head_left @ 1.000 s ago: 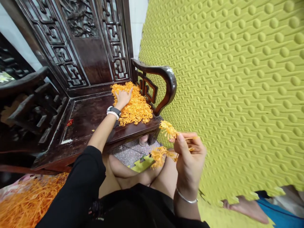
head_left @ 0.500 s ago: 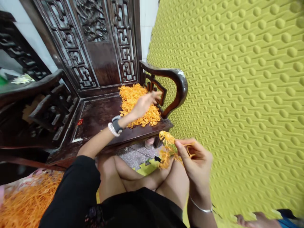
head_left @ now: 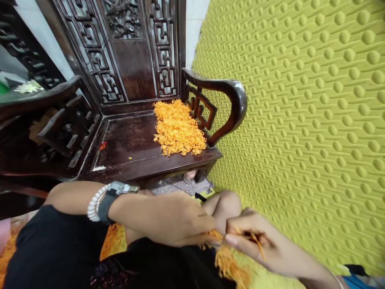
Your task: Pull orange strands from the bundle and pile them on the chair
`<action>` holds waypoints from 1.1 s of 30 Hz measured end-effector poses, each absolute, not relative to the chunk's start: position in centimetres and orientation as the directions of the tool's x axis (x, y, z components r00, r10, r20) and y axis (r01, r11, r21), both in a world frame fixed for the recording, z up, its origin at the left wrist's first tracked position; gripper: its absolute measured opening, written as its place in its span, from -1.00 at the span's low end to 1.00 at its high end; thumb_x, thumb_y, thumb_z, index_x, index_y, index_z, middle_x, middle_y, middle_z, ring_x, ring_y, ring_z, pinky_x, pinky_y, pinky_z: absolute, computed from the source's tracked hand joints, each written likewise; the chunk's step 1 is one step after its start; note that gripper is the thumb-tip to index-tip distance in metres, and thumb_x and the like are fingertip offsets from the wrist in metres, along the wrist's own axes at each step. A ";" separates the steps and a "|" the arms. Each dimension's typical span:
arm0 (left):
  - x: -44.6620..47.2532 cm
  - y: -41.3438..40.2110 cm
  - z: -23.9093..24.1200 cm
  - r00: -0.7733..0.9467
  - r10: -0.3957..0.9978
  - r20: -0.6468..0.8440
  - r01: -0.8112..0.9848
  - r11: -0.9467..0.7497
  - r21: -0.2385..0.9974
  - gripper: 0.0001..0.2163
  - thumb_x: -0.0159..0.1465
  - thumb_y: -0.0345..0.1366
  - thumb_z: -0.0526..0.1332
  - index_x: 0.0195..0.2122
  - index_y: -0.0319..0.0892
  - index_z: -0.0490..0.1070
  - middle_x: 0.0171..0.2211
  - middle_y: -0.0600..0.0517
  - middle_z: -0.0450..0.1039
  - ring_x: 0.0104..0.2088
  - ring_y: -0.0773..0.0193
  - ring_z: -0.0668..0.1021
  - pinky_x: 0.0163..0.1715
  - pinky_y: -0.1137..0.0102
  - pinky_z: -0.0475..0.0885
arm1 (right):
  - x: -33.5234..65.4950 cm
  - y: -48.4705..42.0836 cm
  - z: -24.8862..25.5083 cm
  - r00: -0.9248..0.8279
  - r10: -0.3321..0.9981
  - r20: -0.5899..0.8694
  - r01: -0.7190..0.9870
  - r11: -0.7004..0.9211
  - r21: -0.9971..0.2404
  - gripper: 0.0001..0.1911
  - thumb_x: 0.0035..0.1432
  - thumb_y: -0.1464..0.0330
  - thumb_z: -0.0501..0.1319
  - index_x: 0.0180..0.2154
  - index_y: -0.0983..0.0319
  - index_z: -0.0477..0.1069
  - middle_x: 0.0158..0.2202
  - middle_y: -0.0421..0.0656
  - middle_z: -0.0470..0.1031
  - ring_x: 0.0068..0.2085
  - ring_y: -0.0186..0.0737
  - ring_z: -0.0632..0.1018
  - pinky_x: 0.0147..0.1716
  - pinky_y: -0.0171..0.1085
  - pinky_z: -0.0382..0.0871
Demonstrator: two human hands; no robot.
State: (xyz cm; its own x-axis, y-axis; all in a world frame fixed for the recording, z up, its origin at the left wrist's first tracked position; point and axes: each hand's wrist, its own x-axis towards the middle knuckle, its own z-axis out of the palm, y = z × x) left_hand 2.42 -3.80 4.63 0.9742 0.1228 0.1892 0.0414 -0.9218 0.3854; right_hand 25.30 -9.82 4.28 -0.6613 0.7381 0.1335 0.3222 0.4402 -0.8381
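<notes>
My left hand (head_left: 177,218), with a watch and bead bracelet on the wrist, and my right hand (head_left: 258,241) meet low over my lap. Both pinch the same bunch of orange strands (head_left: 228,265), which hangs down between them. A flat heap of the same orange strands (head_left: 178,128) lies on the right side of the dark carved wooden chair seat (head_left: 129,140), well beyond both hands.
The chair's curved armrest (head_left: 234,100) stands right of the heap. A green studded foam mat (head_left: 300,120) rises along the right. More orange strands (head_left: 6,257) lie at the lower left. Blue cloth (head_left: 357,281) shows at the bottom right corner.
My left hand left the heap on the chair seat and came back down to my lap. My right hand lowered with its bunch, and both hands now grip it together.
</notes>
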 end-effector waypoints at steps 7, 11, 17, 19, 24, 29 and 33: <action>0.7 -4.8 5.2 0.974 0.207 0.089 0.146 -0.881 0.450 -0.73 0.43 -0.22 -0.07 -0.35 -0.16 0.30 -0.47 0.03 0.42 -0.51 0.29 0.40 -0.46 0.35 0.25 | 24.2 -10.5 1.6 -0.624 0.774 0.107 0.143 0.247 -0.958 -0.58 0.33 0.28 0.00 -0.59 0.18 0.02 -0.68 -0.34 0.00 -0.64 -0.44 0.08 -0.68 -0.38 -0.04; 1.1 -2.8 5.5 0.909 0.413 0.057 0.293 -0.731 0.616 -0.66 0.43 -0.22 -0.08 -0.47 -0.16 0.28 -0.57 0.11 0.30 -0.55 0.37 0.33 -0.49 0.42 0.19 | 22.1 -9.4 1.2 -0.520 0.806 0.283 0.006 0.334 -0.942 -0.54 0.31 0.26 0.04 -0.64 0.18 0.03 -0.74 -0.34 0.03 -0.69 -0.45 0.08 -0.72 -0.37 -0.08; 4.4 1.4 4.6 0.653 0.730 0.200 0.412 -0.564 0.715 -0.51 0.40 -0.10 -0.08 -0.67 -0.17 0.12 -0.72 0.17 0.05 -0.66 0.43 0.12 -0.61 0.44 0.02 | 18.7 -7.3 0.5 -0.105 0.944 0.312 -0.091 0.304 -0.948 -0.52 0.30 0.24 0.11 -0.65 0.22 0.12 -0.73 -0.34 0.09 -0.68 -0.49 0.09 -0.69 -0.38 -0.07; 5.8 2.6 4.4 0.636 0.732 0.245 0.361 -0.563 0.743 -0.49 0.38 -0.06 -0.04 -0.70 -0.17 0.12 -0.74 0.17 0.04 -0.68 0.44 0.12 -0.62 0.44 0.03 | 18.2 -6.9 -0.3 0.026 0.956 0.291 -0.171 0.291 -0.941 -0.52 0.29 0.20 0.12 -0.63 0.21 0.10 -0.72 -0.35 0.05 -0.67 -0.48 0.06 -0.67 -0.38 -0.07; 7.4 10.7 4.8 0.121 0.901 0.416 0.308 -0.432 0.848 -0.48 0.39 -0.04 -0.04 -0.70 -0.14 0.06 -0.71 0.12 0.08 -0.65 0.39 0.20 -0.57 0.42 0.17 | 17.0 -6.8 -1.8 0.147 0.897 0.417 -0.123 0.435 -0.892 -0.52 0.28 0.26 0.16 -0.65 0.20 0.09 -0.71 -0.34 0.04 -0.66 -0.46 0.10 -0.64 -0.33 -0.05; 5.8 20.1 2.6 -0.118 0.862 0.493 0.625 -0.321 0.712 -0.74 0.41 -0.27 -0.01 -0.12 -0.21 0.45 -0.22 -0.14 0.49 -0.19 0.16 0.51 -0.12 0.27 0.36 | 17.2 -3.8 -2.2 0.238 0.874 0.423 -0.208 0.471 -0.857 -0.56 0.33 0.19 0.08 -0.57 0.20 0.13 -0.67 -0.36 0.06 -0.64 -0.44 0.11 -0.60 -0.35 0.02; 6.2 21.1 -0.1 0.090 0.918 0.387 0.711 -0.331 0.620 -0.58 0.24 -0.42 0.22 0.14 -0.22 0.34 0.07 -0.20 0.41 0.10 0.00 0.41 0.09 0.18 0.29 | 18.6 -2.0 -2.1 0.181 0.879 0.441 -0.183 0.471 -0.863 -0.62 0.33 0.16 0.09 -0.49 0.20 0.20 -0.63 -0.35 0.12 -0.60 -0.44 0.15 -0.57 -0.37 0.05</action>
State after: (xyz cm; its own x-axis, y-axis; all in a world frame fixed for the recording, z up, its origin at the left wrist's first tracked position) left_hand 6.17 21.05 -0.07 0.0897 0.9176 0.3872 0.7112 -0.3312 0.6201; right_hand 18.62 -2.02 -2.10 0.1811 0.8789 0.4412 -0.1831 0.4709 -0.8630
